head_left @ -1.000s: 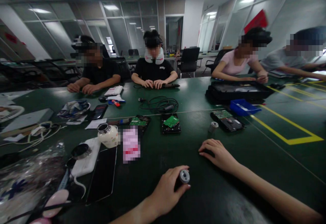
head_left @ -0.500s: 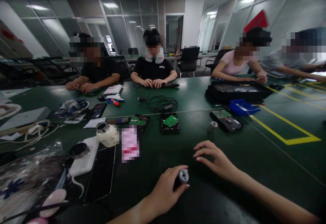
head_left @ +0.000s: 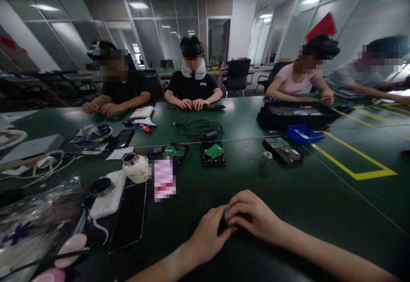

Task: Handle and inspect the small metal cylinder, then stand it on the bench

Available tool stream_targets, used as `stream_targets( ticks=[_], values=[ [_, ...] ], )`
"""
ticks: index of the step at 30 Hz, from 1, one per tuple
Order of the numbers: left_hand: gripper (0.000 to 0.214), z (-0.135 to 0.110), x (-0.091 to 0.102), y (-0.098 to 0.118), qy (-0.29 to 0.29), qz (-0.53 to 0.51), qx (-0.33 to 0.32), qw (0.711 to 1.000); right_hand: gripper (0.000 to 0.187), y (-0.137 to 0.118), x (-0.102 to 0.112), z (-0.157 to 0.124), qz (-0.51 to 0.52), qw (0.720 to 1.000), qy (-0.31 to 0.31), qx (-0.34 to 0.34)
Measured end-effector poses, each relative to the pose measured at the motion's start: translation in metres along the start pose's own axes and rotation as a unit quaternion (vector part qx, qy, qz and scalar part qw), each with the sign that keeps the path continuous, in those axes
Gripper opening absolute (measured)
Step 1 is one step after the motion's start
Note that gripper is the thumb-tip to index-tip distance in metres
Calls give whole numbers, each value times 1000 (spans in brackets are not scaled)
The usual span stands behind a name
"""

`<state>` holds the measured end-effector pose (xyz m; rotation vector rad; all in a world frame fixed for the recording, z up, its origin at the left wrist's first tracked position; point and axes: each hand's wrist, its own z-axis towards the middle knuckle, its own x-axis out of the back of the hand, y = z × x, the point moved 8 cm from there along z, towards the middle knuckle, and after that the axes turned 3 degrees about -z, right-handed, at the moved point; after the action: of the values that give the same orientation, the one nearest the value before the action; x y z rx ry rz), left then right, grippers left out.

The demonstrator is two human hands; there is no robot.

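Low over the near middle of the table, my left hand is closed around a small grey cylindrical motor. From the right, my right hand has its fingers bent over the motor's end, touching it, so most of it is hidden. A similar metal cylinder stands upright on the green table beyond my right hand. Beside that lies an opened hard drive; another hard drive with a green circuit board lies straight ahead.
Left of my hands are a dark tablet, a cream bottle and a pink packet. A coiled black cable, a blue bin and a black tray lie farther off. Several people sit across the table.
My right hand has moved left and down from open air onto the motor, and its fingers have closed in. My left hand keeps its hold in nearly the same place.
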<state>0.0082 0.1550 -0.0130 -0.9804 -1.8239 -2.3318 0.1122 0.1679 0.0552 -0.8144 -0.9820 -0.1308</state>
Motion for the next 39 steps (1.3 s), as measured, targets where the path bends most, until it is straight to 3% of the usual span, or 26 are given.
stream_targets(
  ticks=[12,22,26,33,39],
  values=[
    [24,-8,-2,27,-4,-11,-23,1000,10,-15,6,-18,17,999,27,-43],
    [28,-70,-35,56,-12,-9,-44,999,13,-58,-9,-77,29,996,79,-35],
    [30,-89,-45,62,1,-24,-49,999,11,-73,-14,-90,31,997,62,-19],
    [38,-101,-53,59,28,-30,-45,998,14,-79,-18,-101,28,997,78,-4],
    [37,-102,-51,67,18,-6,-61,998,15,-87,-18,-104,13,994,104,22]
  ],
)
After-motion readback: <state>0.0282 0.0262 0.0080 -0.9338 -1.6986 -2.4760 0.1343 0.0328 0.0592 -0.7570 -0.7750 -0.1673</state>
